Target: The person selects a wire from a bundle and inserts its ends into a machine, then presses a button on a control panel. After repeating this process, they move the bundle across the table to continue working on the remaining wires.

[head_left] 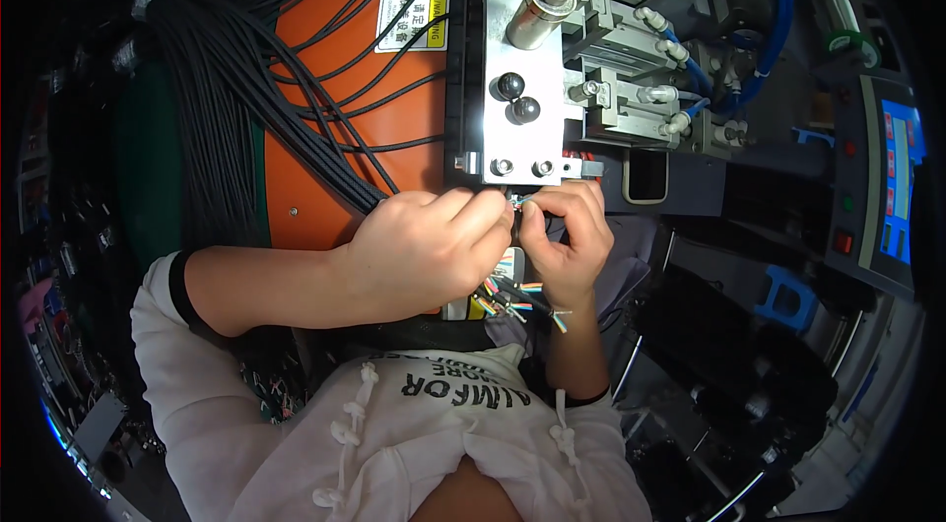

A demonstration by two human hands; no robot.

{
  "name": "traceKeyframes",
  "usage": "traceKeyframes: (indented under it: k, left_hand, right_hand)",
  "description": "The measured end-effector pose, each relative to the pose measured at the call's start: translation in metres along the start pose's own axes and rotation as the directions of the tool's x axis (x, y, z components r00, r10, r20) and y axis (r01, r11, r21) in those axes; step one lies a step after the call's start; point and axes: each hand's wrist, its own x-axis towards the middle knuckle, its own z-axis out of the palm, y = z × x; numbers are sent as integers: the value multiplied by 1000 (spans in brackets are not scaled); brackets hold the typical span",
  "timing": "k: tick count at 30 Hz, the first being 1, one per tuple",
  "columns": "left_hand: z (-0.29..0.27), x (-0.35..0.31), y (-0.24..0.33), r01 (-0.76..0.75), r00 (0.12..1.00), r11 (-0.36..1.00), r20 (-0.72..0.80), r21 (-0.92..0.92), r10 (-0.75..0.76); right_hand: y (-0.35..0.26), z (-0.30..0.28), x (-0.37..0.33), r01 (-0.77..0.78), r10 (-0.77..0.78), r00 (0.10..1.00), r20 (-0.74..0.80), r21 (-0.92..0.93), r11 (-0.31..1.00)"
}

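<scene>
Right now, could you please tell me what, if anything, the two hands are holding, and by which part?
The left hand and right hand appear to pinch thin multicoloured wires; the fingers hide exactly which part.

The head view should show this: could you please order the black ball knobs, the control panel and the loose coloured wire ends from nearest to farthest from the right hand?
1. Coloured wire ends: just below and left of the right hand.
2. Black ball knobs: above it, on the metal plate.
3. Control panel: at the far right.
</scene>
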Motion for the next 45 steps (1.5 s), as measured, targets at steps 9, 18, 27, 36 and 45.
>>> traceKeyframes:
  k: [9, 18, 27, 36, 45]
  left_hand:
    - [0, -4, 1, 20, 1000, 1000, -25, 19, -19]
    - [5, -5, 0, 32, 999, 999, -40, 19, -32]
    - [8, -3, 0, 26, 999, 999, -42, 27, -25]
    - [-5, -6, 1, 68, 998, 994, -16, 84, -67]
    - [-4, -9, -1, 70, 997, 992, -22, 101, -68]
  right_hand:
    - [-11, 0, 5, -118, 117, 992, 51, -1, 993]
    - [-12, 4, 3, -175, 176, 984, 25, -25, 984]
    - [-9, 5, -8, -682, 680, 703, 210, 472, 559]
    - [-13, -2, 9, -4, 6, 999, 43, -49, 999]
    - [-12, 2, -5, -576, 568, 813, 129, 325, 750]
